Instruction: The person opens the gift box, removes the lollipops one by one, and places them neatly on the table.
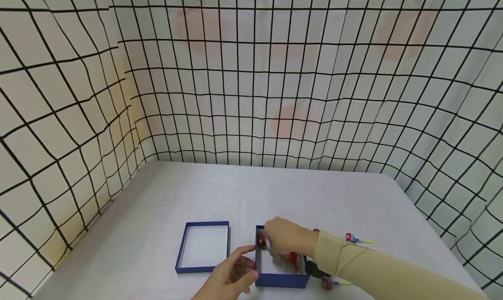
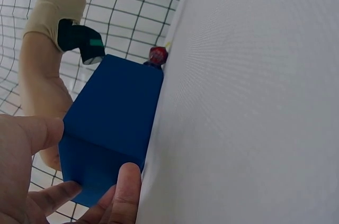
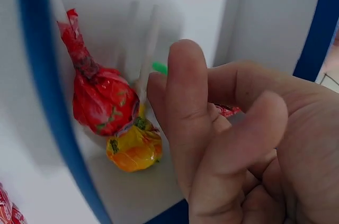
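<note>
A blue box (image 1: 281, 281) with a white inside stands in front of me. My left hand (image 1: 232, 274) rests against its left side, thumb near the front corner, fingers spread along the wall; the left wrist view shows these fingertips on the blue box (image 2: 114, 107). My right hand (image 1: 284, 236) reaches down into the box, and in the right wrist view its fingers are loosely bent with the thumb apart. Beside them lie a red-wrapped lollipop (image 3: 103, 99) and a yellow-wrapped lollipop (image 3: 135, 150) with a white stick. A green stick tip (image 3: 160, 68) and red wrapper (image 3: 228, 110) show partly behind the fingers.
A shallow blue-rimmed lid (image 1: 206, 224) lies inside up on the white table (image 1: 243, 191), left of the box. Several lollipops lie right of the box, one with a yellow stick (image 1: 367, 242), another by the front corner (image 1: 327, 284). Black-lined netting (image 1: 255, 86) encloses the table.
</note>
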Available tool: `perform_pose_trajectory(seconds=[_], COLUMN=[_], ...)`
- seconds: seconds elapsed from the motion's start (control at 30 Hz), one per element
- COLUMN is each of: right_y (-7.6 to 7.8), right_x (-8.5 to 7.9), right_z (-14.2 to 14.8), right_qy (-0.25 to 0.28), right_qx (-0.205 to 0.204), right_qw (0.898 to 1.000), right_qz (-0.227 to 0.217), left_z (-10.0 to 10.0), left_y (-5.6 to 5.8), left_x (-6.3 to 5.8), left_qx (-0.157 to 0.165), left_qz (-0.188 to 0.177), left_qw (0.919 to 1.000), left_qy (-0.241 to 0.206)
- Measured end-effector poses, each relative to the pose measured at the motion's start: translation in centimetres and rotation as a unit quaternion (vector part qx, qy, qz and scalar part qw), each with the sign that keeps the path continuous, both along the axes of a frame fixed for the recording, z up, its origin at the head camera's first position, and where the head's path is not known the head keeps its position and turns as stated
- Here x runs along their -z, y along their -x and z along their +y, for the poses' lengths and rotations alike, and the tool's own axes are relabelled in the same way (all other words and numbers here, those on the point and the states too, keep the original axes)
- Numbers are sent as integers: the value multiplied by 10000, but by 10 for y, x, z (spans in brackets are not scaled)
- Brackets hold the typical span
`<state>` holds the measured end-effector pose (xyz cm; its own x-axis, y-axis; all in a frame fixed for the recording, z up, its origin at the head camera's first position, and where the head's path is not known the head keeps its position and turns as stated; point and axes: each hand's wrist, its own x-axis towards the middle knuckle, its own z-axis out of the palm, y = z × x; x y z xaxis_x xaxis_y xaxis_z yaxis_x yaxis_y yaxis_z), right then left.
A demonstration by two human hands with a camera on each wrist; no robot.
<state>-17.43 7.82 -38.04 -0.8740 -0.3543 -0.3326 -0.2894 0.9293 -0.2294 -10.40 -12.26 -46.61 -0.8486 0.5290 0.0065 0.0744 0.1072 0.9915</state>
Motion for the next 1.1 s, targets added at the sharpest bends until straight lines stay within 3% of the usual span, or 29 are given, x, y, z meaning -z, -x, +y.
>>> perform_pose_trajectory(seconds=[0.4,0.77,1.1], right_y=[-5,-6,4], right_x=[-16,-39,-54], right_z=[14,35,63], right_qy=[88,830,1476], right_qx=[-194,-666,-790], right_qw=[9993,9924,9857], right_qz=[297,610,205], left_z=[2,3,5], left_y=[0,-1,1], left_x=[3,0,-2], left_qx=[-99,-136,-234], left_qz=[-205,-299,-351], left_qw=[9997,9992,9981], left_qy=[93,226,458])
